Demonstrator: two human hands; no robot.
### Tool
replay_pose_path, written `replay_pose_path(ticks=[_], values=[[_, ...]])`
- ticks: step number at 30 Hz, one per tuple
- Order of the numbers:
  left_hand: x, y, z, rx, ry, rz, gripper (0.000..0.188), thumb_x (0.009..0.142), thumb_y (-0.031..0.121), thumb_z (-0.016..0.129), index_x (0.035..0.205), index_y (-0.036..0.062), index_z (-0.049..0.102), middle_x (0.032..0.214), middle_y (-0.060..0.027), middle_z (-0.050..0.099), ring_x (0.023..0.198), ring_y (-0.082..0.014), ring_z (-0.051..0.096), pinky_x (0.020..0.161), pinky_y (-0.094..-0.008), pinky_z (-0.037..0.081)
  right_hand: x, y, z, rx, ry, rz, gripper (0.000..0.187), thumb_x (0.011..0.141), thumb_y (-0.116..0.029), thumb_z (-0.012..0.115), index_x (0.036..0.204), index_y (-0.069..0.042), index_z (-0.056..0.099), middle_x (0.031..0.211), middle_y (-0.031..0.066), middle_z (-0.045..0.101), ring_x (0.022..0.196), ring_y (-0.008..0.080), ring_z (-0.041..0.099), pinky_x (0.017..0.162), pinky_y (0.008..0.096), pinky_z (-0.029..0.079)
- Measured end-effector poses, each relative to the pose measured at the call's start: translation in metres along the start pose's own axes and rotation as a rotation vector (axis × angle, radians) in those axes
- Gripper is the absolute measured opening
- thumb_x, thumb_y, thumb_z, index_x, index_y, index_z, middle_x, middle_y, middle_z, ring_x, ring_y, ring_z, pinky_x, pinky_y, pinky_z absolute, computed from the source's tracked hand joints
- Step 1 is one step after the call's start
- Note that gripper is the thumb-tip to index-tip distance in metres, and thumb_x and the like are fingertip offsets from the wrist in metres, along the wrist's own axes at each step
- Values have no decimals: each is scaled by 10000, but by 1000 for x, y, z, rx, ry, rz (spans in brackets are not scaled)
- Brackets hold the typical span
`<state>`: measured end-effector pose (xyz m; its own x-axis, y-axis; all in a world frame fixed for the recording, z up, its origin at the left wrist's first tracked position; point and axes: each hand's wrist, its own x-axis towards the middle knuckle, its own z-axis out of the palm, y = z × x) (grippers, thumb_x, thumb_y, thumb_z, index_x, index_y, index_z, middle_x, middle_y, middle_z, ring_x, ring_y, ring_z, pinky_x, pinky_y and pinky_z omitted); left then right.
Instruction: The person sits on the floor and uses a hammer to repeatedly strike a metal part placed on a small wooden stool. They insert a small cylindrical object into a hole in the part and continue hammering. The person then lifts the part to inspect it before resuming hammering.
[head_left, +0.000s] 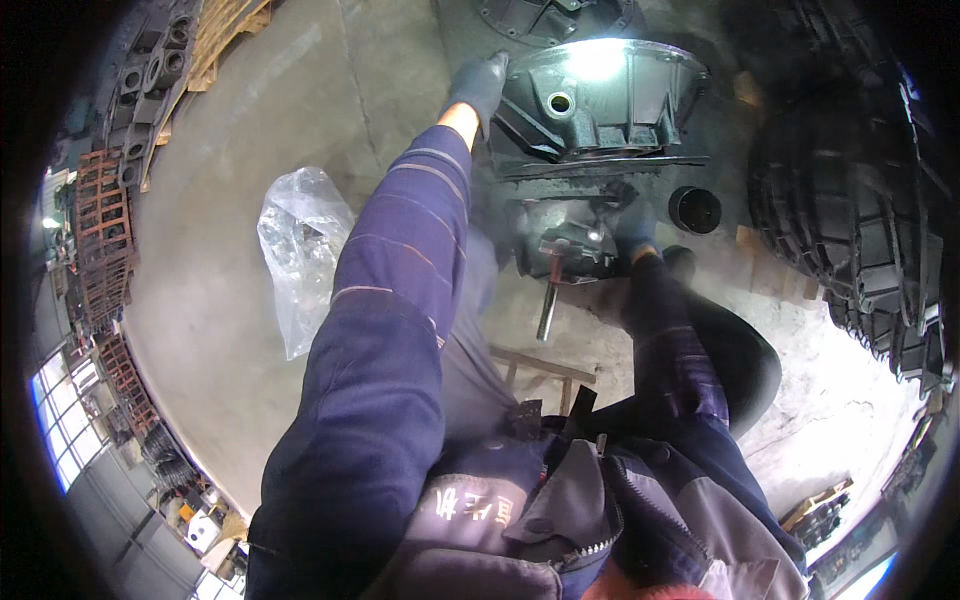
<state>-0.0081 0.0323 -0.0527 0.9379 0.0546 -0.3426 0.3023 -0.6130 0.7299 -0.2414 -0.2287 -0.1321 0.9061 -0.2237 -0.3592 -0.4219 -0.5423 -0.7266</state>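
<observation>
I see L hand [480, 88] at casting [612, 105] L edge, R hand [633, 232] blurred nr hammer [553, 275]; can't tell fingers' state, L or R.

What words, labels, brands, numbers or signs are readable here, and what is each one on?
Jacket: a short row of pale characters on a grey patch at the chest; I won't copy out the wording.
Big metal casting, hammer, plastic bag: no lettering I can make out.
Background around the edges: too small, dark or blurred to read.
</observation>
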Motion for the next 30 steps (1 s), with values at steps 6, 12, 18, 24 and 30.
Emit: replay_pose_path(ticks=[6, 12, 18, 24, 30], values=[[3, 11, 0, 443, 39, 367, 487, 1037, 366, 432, 1059, -9, 743, 1079, -279, 716, 1008, -469, 694, 923, -560, 525, 20, -59, 4, 639, -220, -206, 292, 997, -134, 651, 1246, 16, 662, 1264, 142, 700, 1155, 212, 661, 1025, 346, 516], [-45, 152, 6, 484, 195, 263, 603, 1035, 498, 410, 1081, -5, 740, 1060, -285, 713, 988, -484, 691, 894, -554, 537, 9, -104, -35, 1598, -130, 160, 352, 1043, -168, 536, 1329, 38, 538, 1272, 222, 600, 1230, 416, 591, 1079, 533, 497], [-54, 161, -5, 175, 334, 838, 602, 1017, 627, 458, 1223, 120, 709, 1147, -240, 709, 1086, -466, 652, 902, -529, 517, 17, -108, -37, 1796, -247, 225, 395, 1032, -421, 576, 1230, -82, 537, 1177, 175, 609, 1110, 405, 640, 1013, 583, 515], [-14, 29, -5, 488, 219, 473, 454, 1043, 424, 479, 1348, 135, 649, 1038, -303, 709, 990, -468, 695, 863, -561, 545, 20, -78, -4, 1003, 28, -163, 499, 1059, -352, 565, 1484, -105, 476, 1286, 119, 623, 1143, 312, 625, 971, 515, 524], [-36, 131, 12, 414, 148, 237, 751, 994, 621, 408, 1037, -46, 752, 1066, -340, 700, 1066, -477, 692, 905, -566, 531, 19, -100, -30, 1747, -99, 66, 367, 1056, -350, 563, 1328, -105, 590, 1292, 118, 642, 1191, 294, 614, 993, 476, 520]])
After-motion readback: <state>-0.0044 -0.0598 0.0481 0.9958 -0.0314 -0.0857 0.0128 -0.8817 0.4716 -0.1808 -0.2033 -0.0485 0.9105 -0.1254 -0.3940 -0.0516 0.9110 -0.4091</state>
